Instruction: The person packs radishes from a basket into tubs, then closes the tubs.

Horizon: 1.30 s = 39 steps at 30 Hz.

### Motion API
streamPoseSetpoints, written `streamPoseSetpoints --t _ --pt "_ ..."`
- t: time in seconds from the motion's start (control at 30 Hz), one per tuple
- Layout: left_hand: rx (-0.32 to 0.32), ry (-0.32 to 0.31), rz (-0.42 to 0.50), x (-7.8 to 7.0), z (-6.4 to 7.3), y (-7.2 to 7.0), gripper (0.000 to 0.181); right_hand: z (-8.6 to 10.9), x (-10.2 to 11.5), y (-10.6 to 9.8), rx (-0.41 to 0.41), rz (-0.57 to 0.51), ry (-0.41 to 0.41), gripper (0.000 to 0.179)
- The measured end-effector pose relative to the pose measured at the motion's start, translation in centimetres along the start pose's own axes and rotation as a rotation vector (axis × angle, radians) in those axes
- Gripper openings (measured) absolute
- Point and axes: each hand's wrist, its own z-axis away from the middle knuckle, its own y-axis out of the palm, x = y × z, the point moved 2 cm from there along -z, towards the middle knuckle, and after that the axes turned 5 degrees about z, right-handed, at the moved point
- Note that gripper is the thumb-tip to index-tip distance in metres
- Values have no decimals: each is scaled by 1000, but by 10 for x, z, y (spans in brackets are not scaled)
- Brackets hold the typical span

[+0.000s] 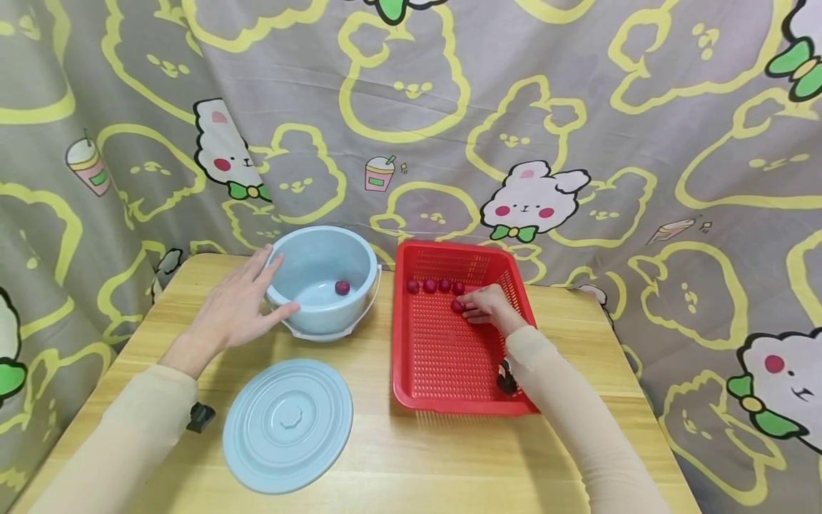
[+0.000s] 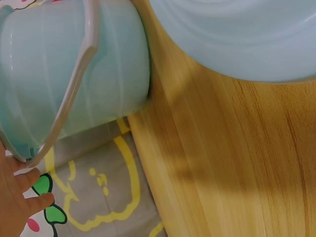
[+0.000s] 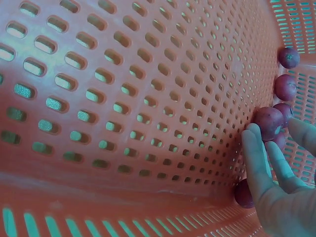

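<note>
My right hand [image 1: 489,308] reaches into a red slotted basket [image 1: 399,343], its thumb and fingertips around a small dark-red plum [image 3: 269,122]. Several more plums [image 1: 429,285] lie in a row along the basket's back wall; in the right wrist view another plum [image 3: 243,193] shows partly behind the fingers. With fingers spread, my left hand [image 1: 240,303] rests at the left rim of a light-blue bucket [image 1: 324,321]. One plum [image 1: 342,287] lies on the bucket's floor. In the left wrist view, the left fingers [image 2: 34,202] are beside the bucket's handle [image 2: 74,84].
A round light-blue lid [image 1: 289,425] lies flat on the wooden table [image 1: 379,464] in front of the bucket. Behind the table hangs a grey cartoon-print curtain [image 1: 437,193]. The bucket's handle hangs down at its front, and the basket's walls surround the right hand.
</note>
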Motion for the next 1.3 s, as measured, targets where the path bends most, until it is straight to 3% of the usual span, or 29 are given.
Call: streamPoseSetpoints --t 0.37,0.87,1.1,1.3 --pt "2 0 -1 0 0 0 99 -2 2 7 -3 -2 -30 26" --pt "-7 3 2 -1 1 0 98 -5 1 9 21 -45 4 15" --pt "2 -2 5 -2 1 0 98 -2 1 8 41 -88 5 33" --pt "-8 5 4 -2 0 0 98 4 7 7 66 -112 7 33"
